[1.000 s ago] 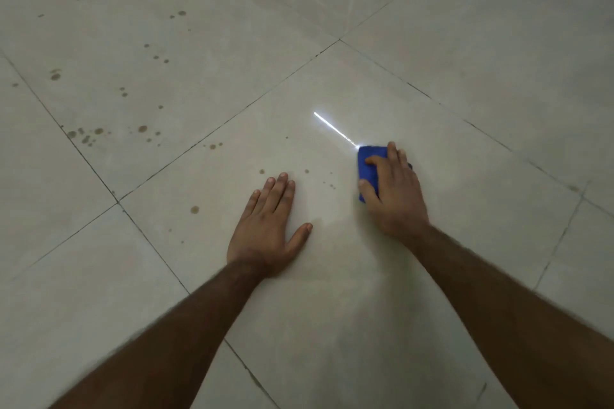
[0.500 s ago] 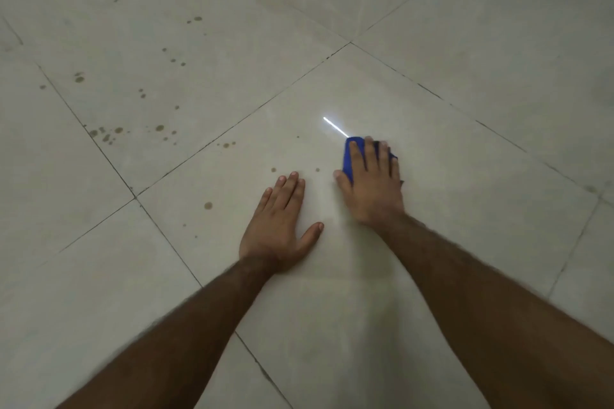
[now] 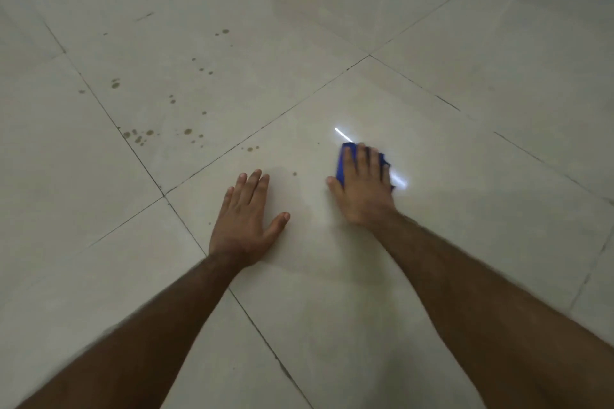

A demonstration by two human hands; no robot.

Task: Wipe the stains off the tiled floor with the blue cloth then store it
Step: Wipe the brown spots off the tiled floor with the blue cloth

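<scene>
I see brown stains (image 3: pixel 139 136) scattered on the floor (image 3: pixel 498 43) at ten o'clock from my left hand (image 3: pixel 244 219), which lies flat and released on the tile. At three o'clock from it, my right hand (image 3: pixel 363 189) presses straight fingers onto the cloth (image 3: pixel 342 163), which lies on the floor beneath the palm, its blue edges showing at eleven and two o'clock.

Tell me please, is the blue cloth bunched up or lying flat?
Flat: the blue cloth lies against the tile under the right hand's straight fingers.

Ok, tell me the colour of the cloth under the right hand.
Blue: the cloth shows best in the head view, under the right hand.
</scene>
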